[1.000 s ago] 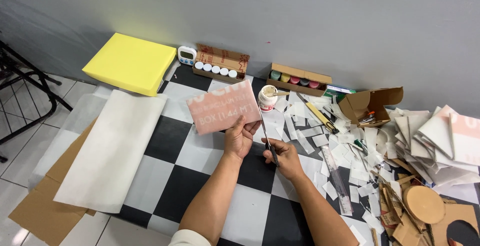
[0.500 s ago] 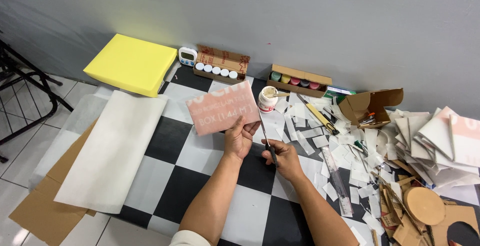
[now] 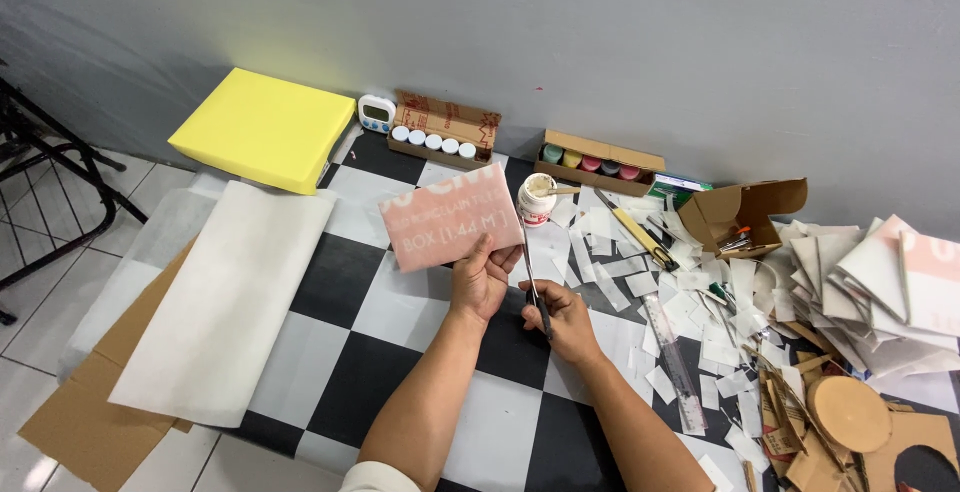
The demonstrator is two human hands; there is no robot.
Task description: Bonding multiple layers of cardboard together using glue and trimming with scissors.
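Pink sheet (image 3: pixel 450 217) — our left hand (image 3: pixel 482 277) pinches its lower edge; right hand (image 3: pixel 560 317) grips scissors (image 3: pixel 533 287), blades prob. at sheet's edge — hard to tell.

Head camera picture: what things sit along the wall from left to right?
Yellow foam block → small white timer → cardboard box of white-lidded jars → cardboard box of coloured-lidded jars → open brown carton → pile of white cut sheets.
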